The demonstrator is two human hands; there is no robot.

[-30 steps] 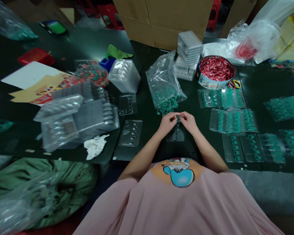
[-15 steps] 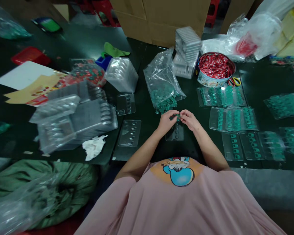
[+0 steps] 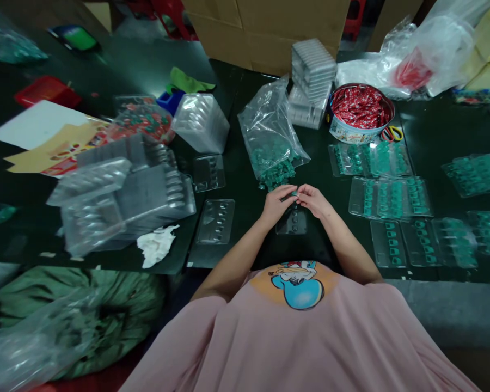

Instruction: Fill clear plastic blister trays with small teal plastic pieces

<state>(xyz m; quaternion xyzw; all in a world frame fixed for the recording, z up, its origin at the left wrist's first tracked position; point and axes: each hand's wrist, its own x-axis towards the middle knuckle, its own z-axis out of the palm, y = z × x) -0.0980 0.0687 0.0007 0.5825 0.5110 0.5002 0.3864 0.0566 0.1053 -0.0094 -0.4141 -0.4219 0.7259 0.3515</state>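
Observation:
My left hand [image 3: 277,204] and my right hand [image 3: 313,200] meet fingertip to fingertip, both closed in a pinch. Between them shows a small green plastic piece [image 3: 294,193]; its exact shape is too small to tell. Just below the fingers lies a clear blister tray [image 3: 292,224] with a row of cavities, its upper part hidden by my hands. Close beyond my left hand, a pile of loose green pieces [image 3: 276,173] spills from the mouth of a clear plastic bag [image 3: 265,117].
On the right lie blister trays filled with green pieces [image 3: 396,197] and a round tin [image 3: 353,134] of red packets beside yellow-handled scissors [image 3: 397,134]. To the left are stacked blister trays [image 3: 142,201], a crumpled tissue [image 3: 157,245] and a single tray [image 3: 216,222]. A cardboard box [image 3: 269,35] stands behind.
My fingers have shifted slightly about the green piece, and less of it shows now. Both hands stay in nearly the same place above the tray. The camera view has moved slightly.

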